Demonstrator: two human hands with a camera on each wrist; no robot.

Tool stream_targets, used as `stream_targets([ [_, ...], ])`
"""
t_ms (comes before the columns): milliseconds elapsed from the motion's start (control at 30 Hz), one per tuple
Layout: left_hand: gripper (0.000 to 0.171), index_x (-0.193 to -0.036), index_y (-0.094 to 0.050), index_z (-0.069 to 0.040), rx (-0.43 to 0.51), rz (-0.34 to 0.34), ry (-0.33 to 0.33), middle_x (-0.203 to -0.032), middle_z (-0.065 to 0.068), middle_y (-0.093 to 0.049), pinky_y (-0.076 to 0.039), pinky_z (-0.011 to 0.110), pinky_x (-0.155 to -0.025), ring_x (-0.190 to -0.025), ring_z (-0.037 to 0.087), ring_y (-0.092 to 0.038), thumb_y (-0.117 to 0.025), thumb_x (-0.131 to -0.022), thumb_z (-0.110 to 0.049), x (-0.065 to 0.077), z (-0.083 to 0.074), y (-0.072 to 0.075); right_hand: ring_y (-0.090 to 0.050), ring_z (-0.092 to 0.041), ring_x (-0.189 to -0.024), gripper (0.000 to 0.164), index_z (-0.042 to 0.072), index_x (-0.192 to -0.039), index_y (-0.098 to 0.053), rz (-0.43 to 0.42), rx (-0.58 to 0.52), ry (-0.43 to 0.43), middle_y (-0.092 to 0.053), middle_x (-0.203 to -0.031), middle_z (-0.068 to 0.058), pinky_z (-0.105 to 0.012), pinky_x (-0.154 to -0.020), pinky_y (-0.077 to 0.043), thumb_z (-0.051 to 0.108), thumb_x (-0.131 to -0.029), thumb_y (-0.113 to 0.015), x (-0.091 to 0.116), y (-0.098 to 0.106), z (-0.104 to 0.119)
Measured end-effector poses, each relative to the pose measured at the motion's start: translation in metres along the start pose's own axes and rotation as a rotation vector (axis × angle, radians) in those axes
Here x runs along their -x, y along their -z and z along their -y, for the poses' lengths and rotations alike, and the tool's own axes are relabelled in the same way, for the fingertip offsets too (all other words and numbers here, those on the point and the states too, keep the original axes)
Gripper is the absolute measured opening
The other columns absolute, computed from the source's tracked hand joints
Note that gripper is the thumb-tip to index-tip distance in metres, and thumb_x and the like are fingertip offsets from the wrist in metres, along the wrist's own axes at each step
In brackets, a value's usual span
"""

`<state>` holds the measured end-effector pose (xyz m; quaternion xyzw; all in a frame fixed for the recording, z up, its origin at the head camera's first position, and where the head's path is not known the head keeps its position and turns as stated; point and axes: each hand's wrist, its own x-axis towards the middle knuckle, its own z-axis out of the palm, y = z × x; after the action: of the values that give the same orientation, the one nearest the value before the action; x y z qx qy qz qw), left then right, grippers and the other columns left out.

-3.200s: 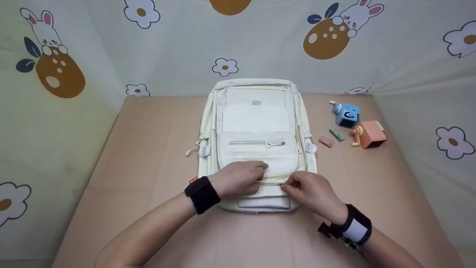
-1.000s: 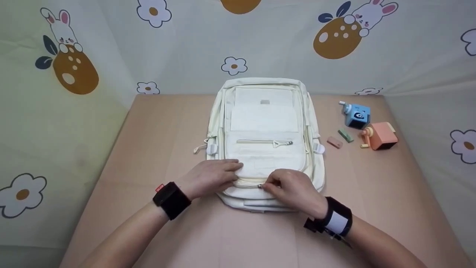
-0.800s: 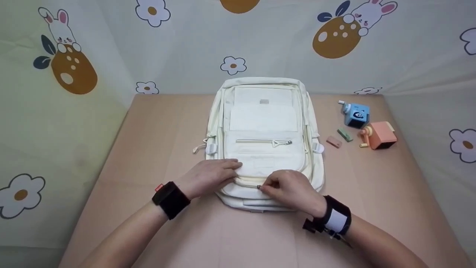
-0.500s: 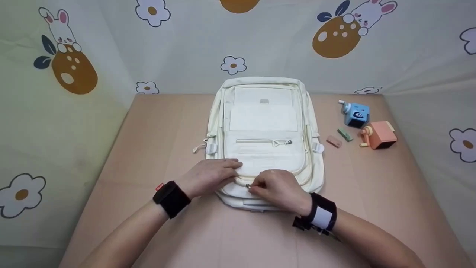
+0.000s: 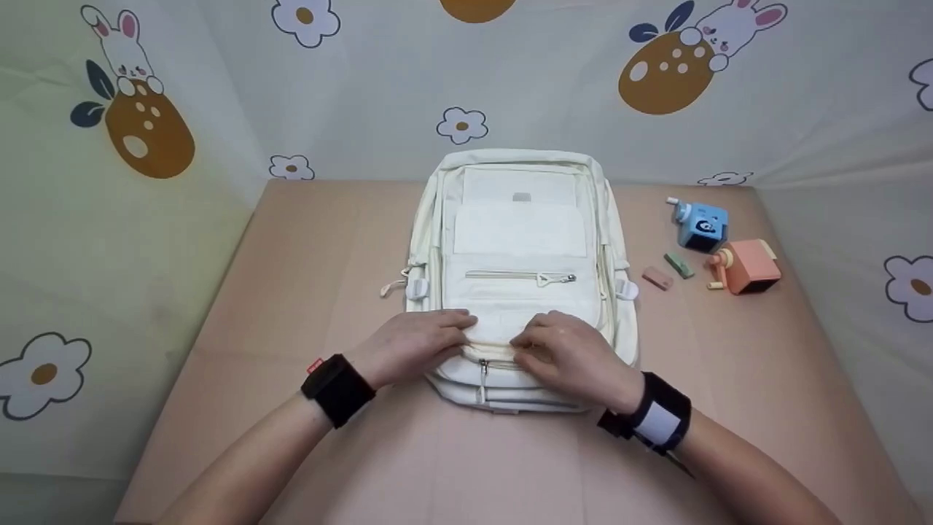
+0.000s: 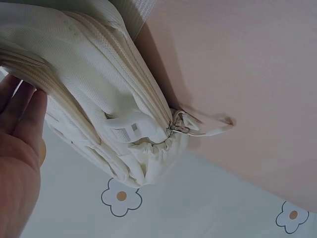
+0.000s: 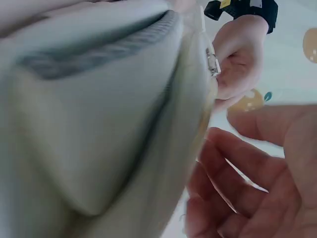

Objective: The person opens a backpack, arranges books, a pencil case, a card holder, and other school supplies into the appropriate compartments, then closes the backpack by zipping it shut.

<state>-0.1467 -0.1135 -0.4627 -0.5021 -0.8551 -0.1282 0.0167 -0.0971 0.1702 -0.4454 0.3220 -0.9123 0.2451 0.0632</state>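
Lying front-up on the counter (image 5: 313, 248), a cream backpack (image 5: 521, 237) has its bottom end toward the person, and both hands are at its lower front. The left hand (image 5: 412, 348) rests on the left part, its fingers fairly straight and close together. The right hand (image 5: 579, 357) is over the right part, thumb and loosely bent fingers spaced apart with nothing pinched between them; whether those fingertips touch the fabric cannot be told. Between the two hands, a zipper pull (image 5: 483, 383) hangs toward the person, just beside the right fingertips but apart from them. Right of the backpack sit a blue crank pencil sharpener (image 5: 703, 228), an orange crank pencil sharpener (image 5: 749, 267), a small green block (image 5: 678, 265) and a small pink block (image 5: 657, 278).
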Motion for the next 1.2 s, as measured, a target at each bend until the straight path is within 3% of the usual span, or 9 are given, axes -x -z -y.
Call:
stream_targets([
  [100, 0.015, -0.111, -0.075, -0.012, -0.003, -0.011, -0.001, -0.142, 0.006, -0.061, -0.047, 0.037, -0.106, -0.134, 0.022, -0.055, -0.065, -0.101, -0.017, 0.0, -0.001, 0.0, -0.056, -0.009, -0.08, 0.017, 0.015, -0.103, -0.079, 0.024, 0.013, 0.041, -0.067, -0.091, 0.008, -0.031, -0.07, -0.048, 0.026, -0.09, -0.079, 0.005, -0.005, -0.004],
  [233, 0.014, -0.111, -0.075, -0.012, -0.011, -0.029, 0.019, -0.141, 0.006, -0.061, -0.048, 0.037, -0.104, -0.134, 0.021, -0.054, -0.065, -0.101, -0.017, 0.0, -0.004, -0.002, -0.057, -0.012, -0.08, 0.019, 0.015, -0.101, -0.079, -0.009, 0.079, 0.111, -0.066, -0.089, 0.007, -0.032, -0.069, -0.048, 0.028, -0.087, -0.081, 0.006, -0.014, -0.005],
  [367, 0.012, -0.107, -0.074, -0.012, -0.029, -0.109, 0.043, -0.137, 0.007, -0.064, -0.052, 0.038, -0.1, -0.13, 0.023, -0.058, -0.067, -0.099, -0.014, 0.0, -0.011, -0.006, -0.058, -0.015, -0.075, 0.013, 0.016, -0.095, -0.078, -0.06, 0.183, 0.172, -0.065, -0.084, 0.006, -0.032, -0.064, -0.048, 0.027, -0.088, -0.08, 0.005, -0.019, -0.004],
  [500, 0.007, -0.096, -0.069, -0.013, -0.06, -0.232, 0.097, -0.118, 0.005, -0.066, -0.056, 0.035, -0.084, -0.107, 0.023, -0.064, -0.07, -0.094, -0.019, 0.0, -0.026, -0.011, -0.058, -0.016, -0.07, 0.008, 0.017, -0.09, -0.076, -0.091, 0.247, 0.196, -0.064, -0.08, 0.006, -0.034, -0.06, -0.047, 0.025, -0.092, -0.076, 0.004, -0.019, -0.002],
  [567, 0.018, -0.09, -0.065, -0.015, -0.083, -0.266, 0.148, -0.101, 0.0, -0.062, -0.052, 0.032, -0.072, -0.09, 0.019, -0.06, -0.073, -0.092, -0.031, 0.0, -0.038, -0.012, -0.057, -0.016, -0.069, 0.008, 0.017, -0.089, -0.076, -0.095, 0.247, 0.184, -0.063, -0.078, 0.006, -0.034, -0.06, -0.047, 0.024, -0.093, -0.075, 0.002, -0.018, -0.002],
  [667, 0.037, -0.084, -0.061, -0.017, -0.118, -0.254, 0.235, -0.084, -0.006, -0.055, -0.043, 0.031, -0.06, -0.074, 0.015, -0.051, -0.074, -0.09, -0.051, -0.004, -0.053, -0.013, -0.057, -0.014, -0.069, 0.008, 0.018, -0.088, -0.076, -0.094, 0.239, 0.161, -0.063, -0.077, 0.007, -0.033, -0.061, -0.047, 0.024, -0.093, -0.075, 0.001, -0.016, -0.002],
  [733, 0.039, -0.083, -0.061, -0.019, -0.15, -0.237, 0.262, -0.078, -0.007, -0.054, -0.04, 0.03, -0.058, -0.069, 0.014, -0.049, -0.073, -0.09, -0.055, -0.008, -0.059, -0.016, -0.058, -0.014, -0.069, 0.008, 0.018, -0.087, -0.076, -0.099, 0.235, 0.148, -0.064, -0.077, 0.007, -0.033, -0.062, -0.048, 0.023, -0.092, -0.075, 0.0, -0.017, -0.002],
  [967, 0.019, -0.082, -0.065, -0.017, -0.136, -0.277, 0.251, -0.073, -0.006, -0.057, -0.042, 0.029, -0.054, -0.065, 0.013, -0.052, -0.077, -0.091, -0.028, -0.009, -0.065, -0.023, -0.057, -0.013, -0.067, 0.004, 0.017, -0.088, -0.077, -0.123, 0.231, 0.146, -0.062, -0.075, 0.007, -0.032, -0.06, -0.048, 0.021, -0.09, -0.075, 0.003, -0.023, 0.0],
  [1200, 0.015, -0.086, -0.065, -0.017, -0.014, -0.222, 0.317, -0.073, -0.008, -0.058, -0.043, 0.029, -0.055, -0.065, 0.012, -0.054, -0.074, -0.095, -0.025, 0.0, -0.067, -0.02, -0.056, -0.013, -0.07, 0.011, 0.016, -0.098, -0.077, -0.111, 0.23, 0.184, -0.061, -0.082, 0.006, -0.031, -0.06, -0.047, 0.024, -0.09, -0.077, -0.001, -0.031, 0.007],
])
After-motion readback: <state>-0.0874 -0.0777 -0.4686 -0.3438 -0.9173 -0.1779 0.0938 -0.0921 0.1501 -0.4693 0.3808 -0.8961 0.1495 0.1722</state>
